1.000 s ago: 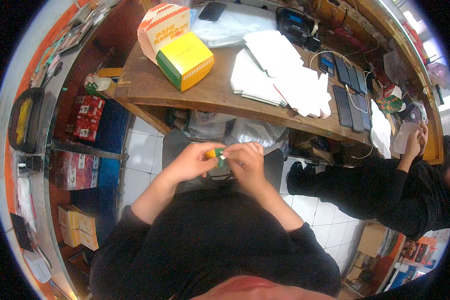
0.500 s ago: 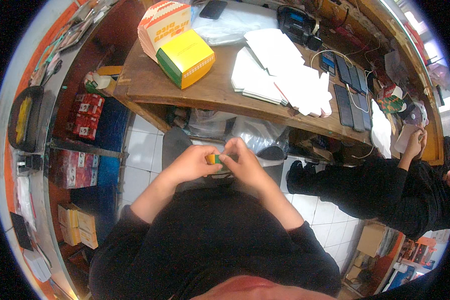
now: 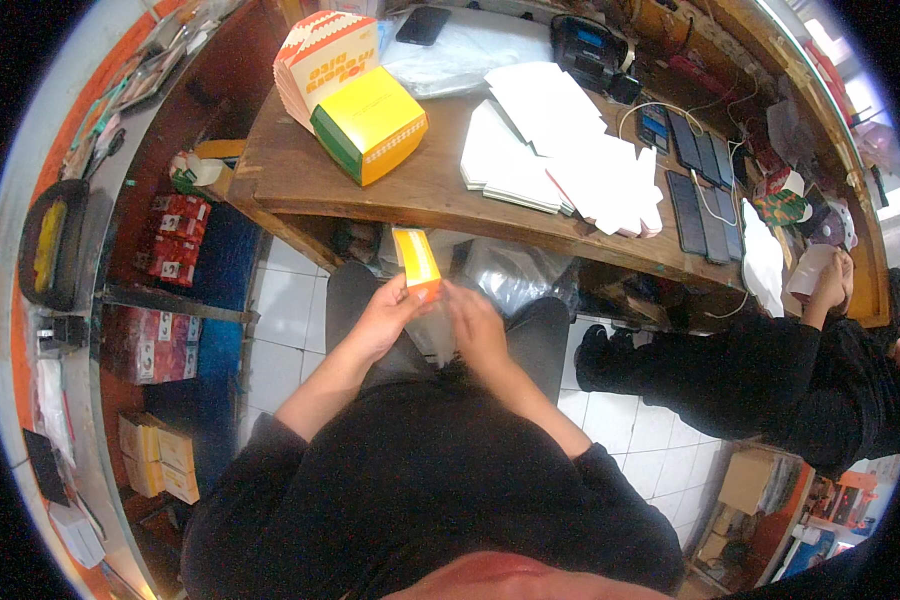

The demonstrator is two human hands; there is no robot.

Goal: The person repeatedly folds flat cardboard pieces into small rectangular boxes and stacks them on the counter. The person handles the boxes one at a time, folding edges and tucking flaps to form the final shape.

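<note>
The left hand (image 3: 385, 312) has its grip closed on the near end of a slim yellow carton (image 3: 417, 258), held on this side of the tabletop (image 3: 445, 172). The carton projects from that grip, long axis forward and slightly left; the blurred right hand (image 3: 478, 325) lies just beside its near end, grip state indeterminable.

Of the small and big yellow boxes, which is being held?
The small box, gripped in the left hand; the big box rests on the desk.
</note>
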